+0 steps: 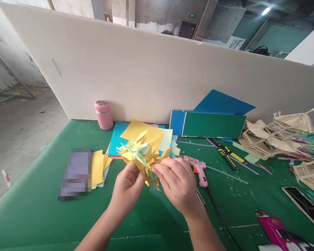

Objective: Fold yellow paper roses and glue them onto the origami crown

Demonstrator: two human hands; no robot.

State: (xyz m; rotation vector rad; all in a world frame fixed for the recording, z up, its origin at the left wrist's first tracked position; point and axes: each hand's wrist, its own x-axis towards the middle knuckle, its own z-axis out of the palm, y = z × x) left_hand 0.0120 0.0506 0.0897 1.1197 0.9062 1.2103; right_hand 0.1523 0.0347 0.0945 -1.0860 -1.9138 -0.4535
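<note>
A spiky bundle of folded yellow and pale green paper pieces [142, 151] is held up over the green table [42, 209]. My left hand [127, 188] pinches its lower left side from below. My right hand [176, 183] is closed on its lower right part, fingers curled over a folded piece. Both hands touch the bundle at its base. Loose sheets of blue, yellow and pale paper [120, 134] lie flat just behind it.
A pink flask [103, 114] stands by the white partition [146, 69]. A yellow paper stack [98, 167] lies left. A pink glue gun [199, 169], glue sticks, yellow-black cutters [226, 153], blue and green boards [213, 124], stick models [274, 134] and a phone [305, 205] fill the right.
</note>
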